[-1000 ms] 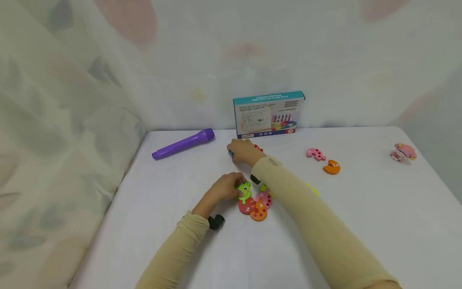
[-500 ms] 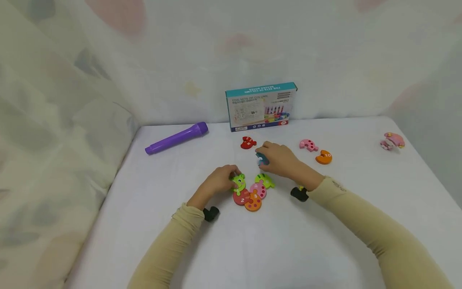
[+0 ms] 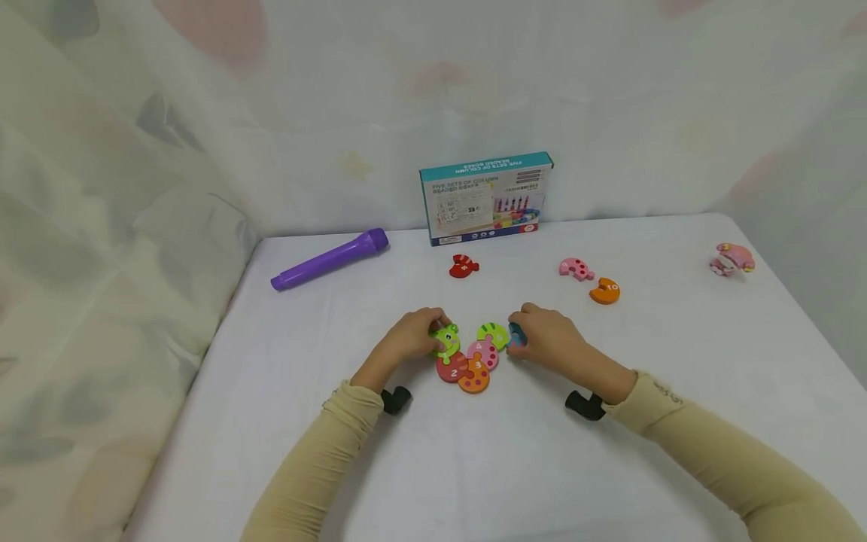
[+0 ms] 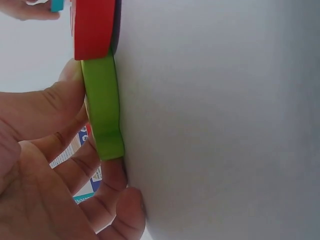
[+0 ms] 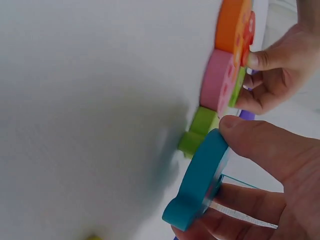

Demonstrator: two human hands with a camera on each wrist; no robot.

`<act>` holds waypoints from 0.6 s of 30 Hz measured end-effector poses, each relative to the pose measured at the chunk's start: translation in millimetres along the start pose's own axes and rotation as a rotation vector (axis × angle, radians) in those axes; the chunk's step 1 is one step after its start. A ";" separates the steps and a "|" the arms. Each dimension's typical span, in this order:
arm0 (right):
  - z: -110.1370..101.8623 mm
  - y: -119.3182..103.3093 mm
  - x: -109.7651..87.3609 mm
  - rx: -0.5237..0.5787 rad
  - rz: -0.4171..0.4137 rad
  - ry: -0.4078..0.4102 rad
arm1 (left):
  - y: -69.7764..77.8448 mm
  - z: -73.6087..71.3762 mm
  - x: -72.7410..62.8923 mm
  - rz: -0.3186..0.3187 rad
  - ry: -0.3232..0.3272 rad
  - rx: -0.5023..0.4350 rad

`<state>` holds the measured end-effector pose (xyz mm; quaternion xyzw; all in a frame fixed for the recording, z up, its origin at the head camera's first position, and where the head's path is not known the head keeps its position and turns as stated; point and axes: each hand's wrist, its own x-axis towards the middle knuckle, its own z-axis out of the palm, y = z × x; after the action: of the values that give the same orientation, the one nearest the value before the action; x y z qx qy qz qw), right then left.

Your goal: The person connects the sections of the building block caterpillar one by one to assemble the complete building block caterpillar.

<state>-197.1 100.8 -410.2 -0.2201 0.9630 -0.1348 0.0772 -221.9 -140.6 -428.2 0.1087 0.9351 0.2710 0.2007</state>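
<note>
My left hand holds the green caterpillar-head puzzle piece, thumb on its face and fingers around its far edge. Linked to that head in a curve are a red piece numbered 2, an orange piece numbered 3, a pink piece numbered 4 and a striped green piece. Between the thumb and fingers of my right hand is a blue puzzle piece, tilted and right beside the green piece's end. The right hand covers part of the blue piece in the head view.
Farther back lie a red piece, a pink piece and an orange piece numbered 10. A bead-set box stands against the curtain, with a purple toy microphone to its left. A pink toy sits far right.
My right hand has brought the blue piece from near the box forward and to the right, up to the green end of the chain. My left hand stays at the caterpillar head.
</note>
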 end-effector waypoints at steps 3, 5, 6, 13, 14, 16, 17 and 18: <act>4.5 -0.2 -0.6 -0.010 0.004 0.002 | -0.2 -0.4 0.0 0.001 -0.002 -0.002; 6.3 -0.7 -0.6 -0.015 0.001 0.006 | -0.5 -0.6 0.2 -0.001 -0.001 -0.002; 6.8 -1.1 -0.5 -0.021 0.001 0.007 | -0.5 -0.7 0.2 -0.001 0.000 -0.003; 4.0 -7.4 -1.0 -0.012 0.016 -0.021 | -1.7 -0.3 0.9 -0.005 -0.002 -0.003; 3.8 -8.6 -1.3 -0.013 0.021 -0.022 | -1.7 -0.2 0.7 -0.002 -0.003 -0.002; 4.0 -9.9 -1.2 -0.009 0.029 -0.024 | -1.6 -0.2 0.1 0.007 0.000 0.005; 4.5 -10.3 -0.8 -0.007 0.032 -0.021 | -1.3 -0.4 -0.3 0.008 0.003 0.006; 5.1 -10.7 -0.4 -0.008 0.033 -0.016 | -1.0 -0.6 -0.8 0.010 0.005 0.008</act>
<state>-191.4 90.6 -411.8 -0.2055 0.9665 -0.1277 0.0860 -221.4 -141.9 -428.1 0.1137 0.9361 0.2685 0.1965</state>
